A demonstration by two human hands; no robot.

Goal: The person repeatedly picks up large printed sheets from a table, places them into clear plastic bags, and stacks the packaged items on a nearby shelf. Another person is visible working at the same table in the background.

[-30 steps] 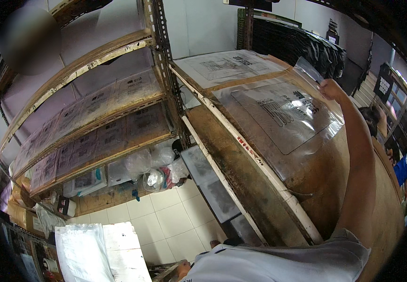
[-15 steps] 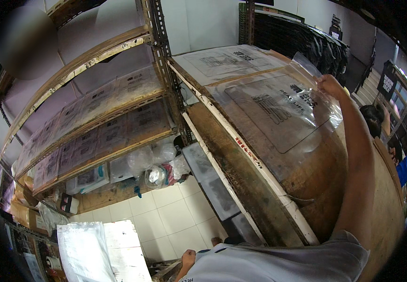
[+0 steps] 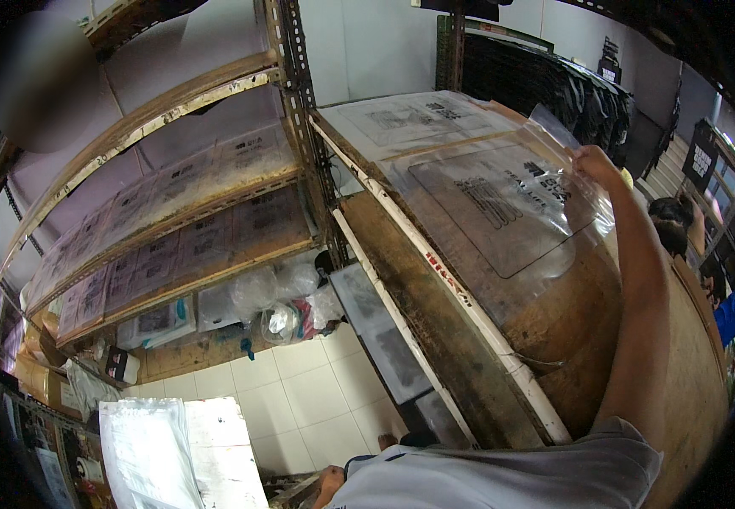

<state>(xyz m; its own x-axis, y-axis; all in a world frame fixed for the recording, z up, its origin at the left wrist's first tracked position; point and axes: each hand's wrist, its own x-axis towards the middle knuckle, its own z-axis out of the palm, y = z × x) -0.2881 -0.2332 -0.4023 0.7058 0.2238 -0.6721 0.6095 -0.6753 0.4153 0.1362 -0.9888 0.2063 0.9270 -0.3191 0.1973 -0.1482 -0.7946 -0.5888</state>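
With its fingers closed, my right hand (image 3: pixel 595 164) pinches the far right edge of a clear plastic sheet (image 3: pixel 503 270) with black print. The lifted corner stands above the rack, while the rest lies across a brown board (image 3: pixel 571 327). Beyond it on the same rack lies a whitish printed sheet (image 3: pixel 410 119). My left hand (image 3: pixel 331 482) hangs low beside my grey shirt, away from the rack. It is small and partly hidden, so its fingers are not clear.
Slotted metal shelves (image 3: pixel 172 204) at left carry rows of printed plastic sheets. Plastic bundles (image 3: pixel 282 297) lie below. A white board (image 3: pixel 223 441) with a plastic stack (image 3: pixel 147 441) stands near the lower left. Dark hanging sheets (image 3: pixel 545 85) are at the back; a person (image 3: pixel 671 212) is at right.
The view has shifted slightly. My right hand still grips the sheet's edge at nearly the same place. My left hand has moved lower, closer to my shirt.
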